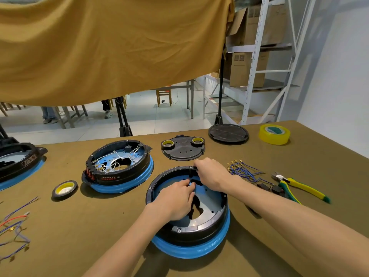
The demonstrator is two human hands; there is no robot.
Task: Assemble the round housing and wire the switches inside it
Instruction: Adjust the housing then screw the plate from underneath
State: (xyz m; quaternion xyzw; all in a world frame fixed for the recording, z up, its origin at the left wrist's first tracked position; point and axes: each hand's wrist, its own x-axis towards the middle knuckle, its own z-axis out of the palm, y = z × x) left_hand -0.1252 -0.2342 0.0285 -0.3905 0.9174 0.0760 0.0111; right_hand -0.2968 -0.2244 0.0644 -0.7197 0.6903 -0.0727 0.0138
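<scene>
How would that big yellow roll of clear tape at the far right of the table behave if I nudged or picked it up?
The yellow roll of clear tape lies flat on its side on the olive cloth-covered table, so a nudge would probably slide it rather than roll it. Stood on edge, it would likely roll. It looks rigid and thickly wound, probably fairly hefty for its size, and easy to grip through its open core.

Both forearms bare, reaching forward, converging toward centre. Left hand (173, 198) palm down, knuckles up, fingers (186, 183) curled forward, tips bunched together; what they pinch hidden. Right hand (212, 174) slightly farther out, back of hand up, wrist bent inward, fingers curled down over black rim, gripping it.
</scene>
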